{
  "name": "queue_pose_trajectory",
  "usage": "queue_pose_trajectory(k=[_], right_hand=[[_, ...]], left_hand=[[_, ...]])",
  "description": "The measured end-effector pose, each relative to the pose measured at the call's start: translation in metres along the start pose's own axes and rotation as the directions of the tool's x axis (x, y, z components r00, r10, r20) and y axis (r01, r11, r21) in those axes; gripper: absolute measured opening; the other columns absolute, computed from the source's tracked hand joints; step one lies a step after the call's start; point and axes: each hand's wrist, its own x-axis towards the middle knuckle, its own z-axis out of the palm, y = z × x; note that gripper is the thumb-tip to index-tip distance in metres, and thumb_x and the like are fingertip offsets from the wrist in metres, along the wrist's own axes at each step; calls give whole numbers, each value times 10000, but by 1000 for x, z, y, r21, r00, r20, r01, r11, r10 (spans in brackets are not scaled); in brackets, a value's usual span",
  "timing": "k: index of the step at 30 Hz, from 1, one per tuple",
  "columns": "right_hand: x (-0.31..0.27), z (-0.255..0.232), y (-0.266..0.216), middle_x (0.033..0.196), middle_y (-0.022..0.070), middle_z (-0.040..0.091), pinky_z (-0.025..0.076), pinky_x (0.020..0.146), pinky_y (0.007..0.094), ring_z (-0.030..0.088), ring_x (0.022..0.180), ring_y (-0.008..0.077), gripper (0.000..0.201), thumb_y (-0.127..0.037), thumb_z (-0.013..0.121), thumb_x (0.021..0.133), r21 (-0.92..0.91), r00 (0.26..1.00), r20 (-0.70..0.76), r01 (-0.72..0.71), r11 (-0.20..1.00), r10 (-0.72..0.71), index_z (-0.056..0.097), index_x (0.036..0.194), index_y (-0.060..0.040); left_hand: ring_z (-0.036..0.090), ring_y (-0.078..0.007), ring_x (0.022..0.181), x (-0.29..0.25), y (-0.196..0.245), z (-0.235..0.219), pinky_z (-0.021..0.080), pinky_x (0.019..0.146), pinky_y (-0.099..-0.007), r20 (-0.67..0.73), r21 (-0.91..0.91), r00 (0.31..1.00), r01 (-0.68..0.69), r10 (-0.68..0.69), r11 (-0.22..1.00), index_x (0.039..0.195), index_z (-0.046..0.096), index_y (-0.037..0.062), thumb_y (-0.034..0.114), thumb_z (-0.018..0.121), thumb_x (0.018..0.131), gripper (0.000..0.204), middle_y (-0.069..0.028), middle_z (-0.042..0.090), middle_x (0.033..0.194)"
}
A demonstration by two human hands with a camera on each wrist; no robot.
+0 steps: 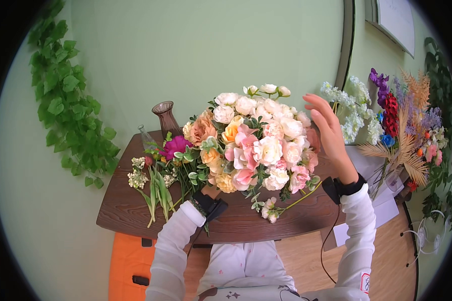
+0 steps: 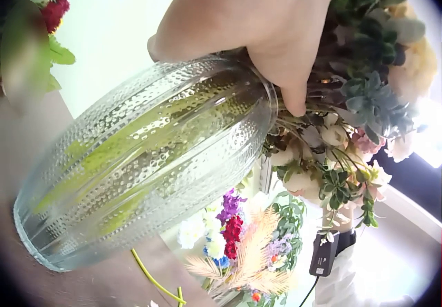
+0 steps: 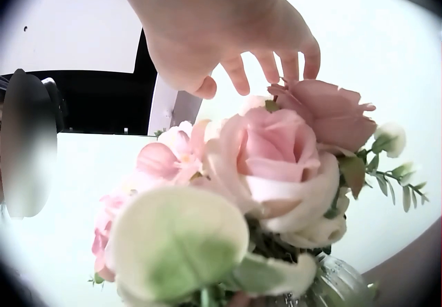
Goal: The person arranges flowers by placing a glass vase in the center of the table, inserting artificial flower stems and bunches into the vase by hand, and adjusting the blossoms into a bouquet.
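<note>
A full bouquet (image 1: 253, 145) of cream, pink and peach flowers fills the middle of the head view, its stems running down into a ribbed clear glass vase (image 2: 152, 162). My left hand (image 2: 248, 10) grips the vase at its neck, one finger lying over the rim by the stems. In the head view the flowers mostly hide that left hand (image 1: 212, 191). My right hand (image 1: 330, 133) is raised at the bouquet's right side, fingers extended and apart. In the right wrist view its fingertips are close to a dusky pink rose (image 3: 331, 114), with a paler pink rose (image 3: 280, 148) beside it.
On the dark wooden table (image 1: 236, 213), loose tulips (image 1: 160, 193) and a magenta flower (image 1: 177, 146) lie left. A brown glass vase (image 1: 164, 118) stands behind. A cut stem with small blooms (image 1: 271, 209) lies in front. More flowers (image 1: 391, 120) stand right.
</note>
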Motion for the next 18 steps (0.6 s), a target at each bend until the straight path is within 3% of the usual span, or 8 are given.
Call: queue_pose_trajectory(k=[6,9,11,15,17,18], right_hand=[[31,12,-15,1330,102,367,373,929,359,449,1134,210,393,-226,499,878,-37,989,142,-46,998,50,474,1257,-125],[39,17,-17,1362,80,339,316,996,340,410,1183,237,390,-155,454,893,-134,963,270,15,991,22,444,1276,-81],[40,22,-12,1361,87,349,308,1003,339,393,1207,234,375,-155,434,907,-173,891,451,43,984,41,451,1273,-76],[35,20,-6,1346,106,374,299,1009,333,378,1226,230,353,-158,409,922,-175,867,491,4,985,84,468,1259,-69],[33,16,-15,1336,121,395,288,1014,349,369,1236,248,357,-179,408,914,-230,939,343,81,970,2,486,1243,-64],[30,15,-26,1336,121,395,288,1014,349,369,1236,248,357,-179,408,914,-230,938,345,83,970,2,486,1243,-64]], left_hand=[[514,-191,894,2,12,-6,434,775,-335,-24,-25,1000,3,-4,1000,1108,445,84,290,547,827,363,-67,525,1025],[515,-191,892,3,16,-5,434,773,-335,-30,-38,1000,8,-9,999,1105,446,84,289,549,826,362,-67,526,1022],[515,-191,890,2,16,-2,435,771,-335,-35,-46,999,11,-12,999,1104,447,84,288,550,825,361,-67,527,1021],[516,-191,887,-1,20,-6,435,768,-335,-47,-67,999,19,-22,998,1101,448,84,287,552,824,359,-66,528,1018],[516,-191,885,2,22,-1,436,767,-335,-54,-80,998,21,-25,997,1099,449,84,287,553,823,358,-66,529,1016],[517,-191,884,1,22,-2,436,766,-335,-57,-88,998,22,-27,996,1099,450,84,287,554,823,358,-66,530,1015]])
